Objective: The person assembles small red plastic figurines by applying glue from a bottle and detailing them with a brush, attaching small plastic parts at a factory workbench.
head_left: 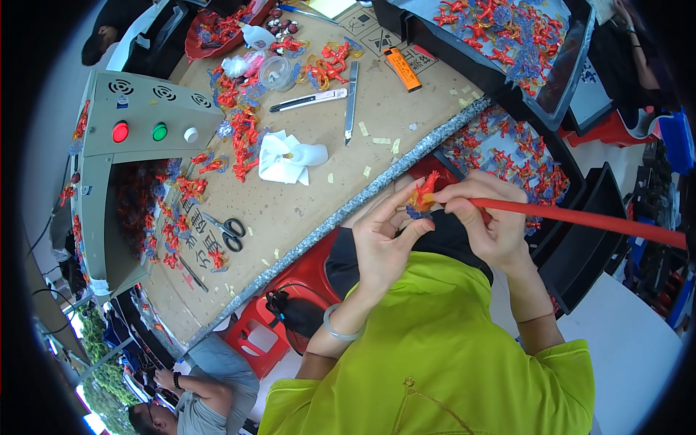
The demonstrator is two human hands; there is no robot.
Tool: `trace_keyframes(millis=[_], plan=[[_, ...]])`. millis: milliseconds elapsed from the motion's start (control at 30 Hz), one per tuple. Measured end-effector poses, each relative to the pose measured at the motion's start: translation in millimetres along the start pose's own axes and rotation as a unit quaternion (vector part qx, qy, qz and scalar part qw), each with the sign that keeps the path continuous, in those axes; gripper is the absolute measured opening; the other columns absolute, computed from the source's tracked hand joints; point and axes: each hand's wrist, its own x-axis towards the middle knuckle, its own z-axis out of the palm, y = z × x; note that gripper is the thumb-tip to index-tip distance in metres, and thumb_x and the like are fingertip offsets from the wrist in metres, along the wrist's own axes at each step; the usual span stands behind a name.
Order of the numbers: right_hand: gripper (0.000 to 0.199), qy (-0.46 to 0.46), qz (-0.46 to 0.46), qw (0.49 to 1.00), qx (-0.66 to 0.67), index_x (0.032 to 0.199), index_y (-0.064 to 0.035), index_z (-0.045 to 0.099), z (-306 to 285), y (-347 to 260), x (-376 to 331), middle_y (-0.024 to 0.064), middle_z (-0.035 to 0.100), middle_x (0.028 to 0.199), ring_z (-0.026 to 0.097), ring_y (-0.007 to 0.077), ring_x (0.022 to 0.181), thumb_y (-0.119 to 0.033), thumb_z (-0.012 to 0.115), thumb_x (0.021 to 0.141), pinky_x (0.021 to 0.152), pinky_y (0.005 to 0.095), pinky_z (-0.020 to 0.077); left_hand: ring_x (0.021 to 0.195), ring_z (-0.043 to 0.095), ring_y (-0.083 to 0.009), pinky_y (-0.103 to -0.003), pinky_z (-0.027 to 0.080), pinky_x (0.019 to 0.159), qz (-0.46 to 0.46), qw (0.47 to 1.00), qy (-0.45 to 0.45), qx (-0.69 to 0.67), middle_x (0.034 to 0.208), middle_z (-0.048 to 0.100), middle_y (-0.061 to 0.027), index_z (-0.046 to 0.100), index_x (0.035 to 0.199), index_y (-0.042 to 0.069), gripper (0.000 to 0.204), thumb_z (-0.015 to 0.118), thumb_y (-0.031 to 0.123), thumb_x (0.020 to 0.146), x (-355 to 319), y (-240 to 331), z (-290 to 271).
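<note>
My left hand pinches a small figurine between thumb and fingers, above my lap and just off the table edge. Its top is red, with translucent orange in the middle and blue at the base. Closed around a long red-handled tool is my right hand, with the handle running out to the right edge of the picture. The tool's working end meets the figurine and is too small to make out. Fingertips of both hands are close together around the figurine.
Many similar figurines lie on the table; others fill black trays at right. A white bottle on tissue, a utility knife, scissors and an orange box are there. A grey machine with buttons stands left.
</note>
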Motion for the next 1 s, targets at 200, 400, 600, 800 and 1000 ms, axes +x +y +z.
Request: trace_keyframes(millis=[200, 400, 600, 800, 1000], plan=[[0.003, -0.001, 0.044, 0.997, 0.058, 0.082, -0.0013, 0.065, 0, -7, -2, 0.0088, 0.062, 0.069, 0.056, 0.0223, 0.056, -0.004, 0.064, 0.082, 0.050, 0.0313, 0.0430, 0.099, 0.059, -0.0169, -0.029, 0.052, 0.086, 0.082, 0.991, 0.005, 0.104, 0.116, 0.056, -0.0134, 0.052, 0.122, -0.009, 0.053, 0.070, -0.012, 0.073, -2, -4, -4], [0.007, 0.056, 0.063, 0.990, 0.109, 0.085, 0.0013, 0.065, -7, 4, -5, 0.0102, 0.063, 0.074, 0.055, 0.0171, 0.057, -0.003, 0.060, 0.084, 0.051, 0.0305, 0.0409, 0.101, 0.062, -0.0247, -0.036, 0.053, 0.084, -0.041, 0.997, -0.044, -0.057, 0.118, 0.058, -0.0183, 0.052, 0.121, -0.008, 0.042, 0.066, 0.010, 0.085, 1, 3, -13], [0.007, 0.001, 0.096, 0.990, 0.105, 0.083, 0.0030, 0.065, -7, 7, -9, 0.0084, 0.065, 0.076, 0.058, 0.0120, 0.060, -0.003, 0.062, 0.083, 0.051, 0.0234, 0.0417, 0.103, 0.061, -0.0255, -0.038, 0.052, 0.085, -0.070, 0.987, -0.064, -0.129, 0.113, 0.060, -0.0162, 0.048, 0.126, -0.006, 0.042, 0.057, 0.019, 0.093, 1, 1, -12], [0.008, 0.067, -0.007, 0.996, 0.062, 0.085, 0.0033, 0.067, -5, 9, 2, 0.0077, 0.064, 0.072, 0.052, 0.0089, 0.056, -0.004, 0.063, 0.083, 0.048, 0.0219, 0.0372, 0.102, 0.062, -0.0285, -0.037, 0.052, 0.084, -0.078, 0.983, -0.090, -0.140, 0.114, 0.060, -0.0188, 0.047, 0.127, -0.006, 0.044, 0.053, 0.023, 0.094, 2, 2, -11], [0.013, 0.076, 0.080, 0.956, 0.271, 0.085, 0.0039, 0.067, -15, 13, -3, 0.0108, 0.065, 0.078, 0.055, 0.0118, 0.063, 0.000, 0.054, 0.085, 0.056, 0.0235, 0.0413, 0.094, 0.063, -0.0299, -0.031, 0.053, 0.080, -0.109, 0.975, -0.063, -0.185, 0.110, 0.060, -0.0226, 0.043, 0.125, -0.012, 0.048, 0.051, 0.024, 0.095, 3, 6, -12]])
